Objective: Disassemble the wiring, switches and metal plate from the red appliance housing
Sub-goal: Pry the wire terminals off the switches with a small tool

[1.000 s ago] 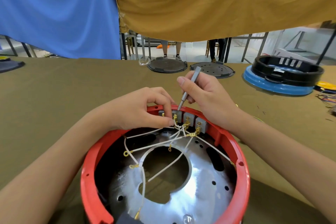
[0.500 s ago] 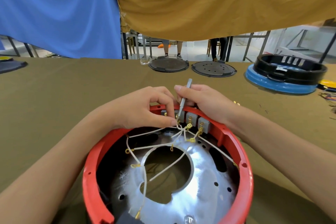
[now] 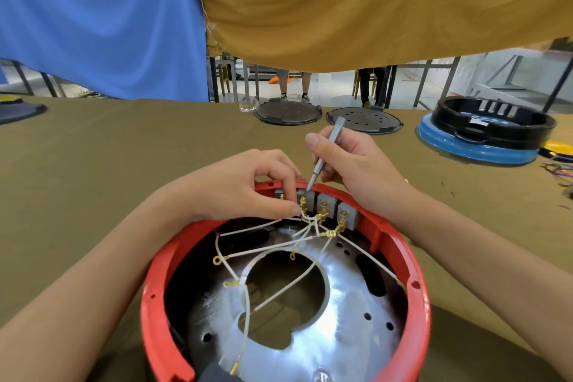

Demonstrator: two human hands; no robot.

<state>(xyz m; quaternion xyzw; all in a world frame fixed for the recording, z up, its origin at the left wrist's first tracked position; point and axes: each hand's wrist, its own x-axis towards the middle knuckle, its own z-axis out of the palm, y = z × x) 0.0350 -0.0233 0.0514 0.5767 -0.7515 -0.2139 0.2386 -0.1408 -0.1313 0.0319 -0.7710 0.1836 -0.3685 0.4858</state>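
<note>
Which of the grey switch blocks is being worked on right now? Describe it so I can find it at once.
Look inside the round red plastic housing, at the row of grey switch blocks on its far inner wall. The worked grey switch block is the one where the slim grey metal screwdriver tip lands, beside the left hand's pinching fingers; two blocks to its right stand untouched.

Left hand enters from 8 o'clock, fingers curled, thumb and forefinger pinching. Right hand enters from 4 o'clock, grip closed, fingers curled.
</note>
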